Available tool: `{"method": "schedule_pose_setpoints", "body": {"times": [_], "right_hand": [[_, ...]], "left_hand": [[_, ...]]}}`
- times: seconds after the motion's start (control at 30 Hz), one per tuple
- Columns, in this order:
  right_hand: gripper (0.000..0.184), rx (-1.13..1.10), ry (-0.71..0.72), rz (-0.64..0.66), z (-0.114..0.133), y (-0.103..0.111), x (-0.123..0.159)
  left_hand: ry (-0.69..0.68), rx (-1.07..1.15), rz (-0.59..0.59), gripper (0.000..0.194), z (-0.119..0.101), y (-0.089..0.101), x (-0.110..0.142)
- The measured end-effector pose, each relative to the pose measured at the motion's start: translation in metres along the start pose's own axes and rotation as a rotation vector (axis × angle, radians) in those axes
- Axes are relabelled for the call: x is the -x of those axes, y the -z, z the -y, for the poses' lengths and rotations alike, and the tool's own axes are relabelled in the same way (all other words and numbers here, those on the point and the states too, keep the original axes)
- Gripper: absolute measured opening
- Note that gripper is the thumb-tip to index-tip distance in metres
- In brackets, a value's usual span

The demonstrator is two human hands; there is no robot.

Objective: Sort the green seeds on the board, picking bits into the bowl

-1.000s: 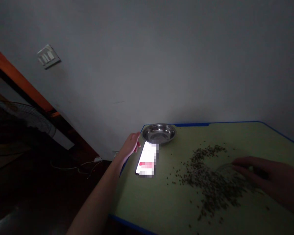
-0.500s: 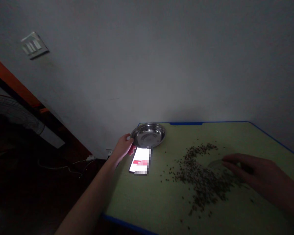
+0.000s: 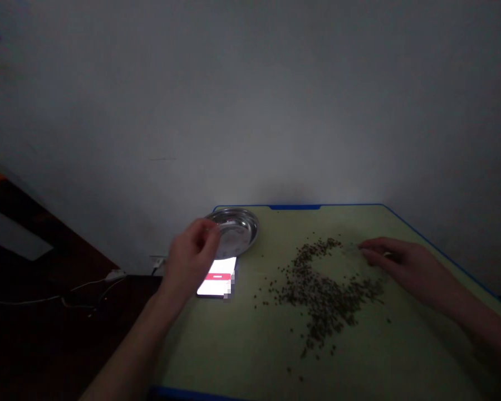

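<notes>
Hundreds of small dark seeds (image 3: 323, 295) lie loose on the pale green desk (image 3: 229, 351), heaped in a rough C that opens towards the person's right, with strays dotted around it. They look brown to nearly black in this dim light, too small and blurred for me to tell the kind. Just beside the far tip of the heap, the right hand (image 3: 401, 262) pinches a clear piece (image 3: 350, 247) between thumb and fingers; its shape is hard to make out. Near the desk's far left corner sits a shallow, shiny metal bowl (image 3: 236, 236). The left hand (image 3: 192, 250), fingers curled in towards the thumb, overlaps its left side; I can't tell whether it grips the rim. A lit phone (image 3: 215, 284) shows partly behind that hand and the bowl. Beyond stands a grey wall (image 3: 275, 111).

Half a second ago the clear piece was over the heap's right side; now it's farther back, and the bare patch inside the C shows plainly. The bowl has come nearer, covering more of the phone's far end, and the whole view has swung to the right.
</notes>
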State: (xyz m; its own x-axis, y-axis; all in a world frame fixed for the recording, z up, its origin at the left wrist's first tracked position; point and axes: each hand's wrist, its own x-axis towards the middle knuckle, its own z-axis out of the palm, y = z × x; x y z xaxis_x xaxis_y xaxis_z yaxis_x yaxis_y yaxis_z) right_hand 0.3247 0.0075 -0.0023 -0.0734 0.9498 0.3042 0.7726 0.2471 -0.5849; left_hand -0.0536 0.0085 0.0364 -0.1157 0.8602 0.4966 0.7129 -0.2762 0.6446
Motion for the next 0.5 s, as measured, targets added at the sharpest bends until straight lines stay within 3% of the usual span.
{"method": "schedule_pose_setpoints", "body": {"times": [0.1,0.17,0.33,0.4,0.5], "right_hand": [[0.038,0.017,0.028,0.111,0.016,-0.003,0.006],[0.037,0.054,0.044,0.148,0.024,-0.004,0.012],[0.035,0.079,0.084,0.226,0.031,0.0,0.029],[0.033,0.073,0.106,0.293,0.033,0.0,0.039],[0.029,0.078,0.131,0.398,0.04,-0.005,0.057]], "left_hand": [[-0.18,-0.059,0.049,0.029,-0.028,-0.018,-0.001],[-0.215,-0.004,-0.017,0.03,-0.038,-0.025,-0.004],[-0.339,0.138,-0.096,0.029,-0.041,-0.027,-0.002],[-0.43,0.14,-0.035,0.029,-0.036,-0.032,0.004],[-0.564,0.068,0.149,0.028,-0.029,-0.043,0.015]]}}
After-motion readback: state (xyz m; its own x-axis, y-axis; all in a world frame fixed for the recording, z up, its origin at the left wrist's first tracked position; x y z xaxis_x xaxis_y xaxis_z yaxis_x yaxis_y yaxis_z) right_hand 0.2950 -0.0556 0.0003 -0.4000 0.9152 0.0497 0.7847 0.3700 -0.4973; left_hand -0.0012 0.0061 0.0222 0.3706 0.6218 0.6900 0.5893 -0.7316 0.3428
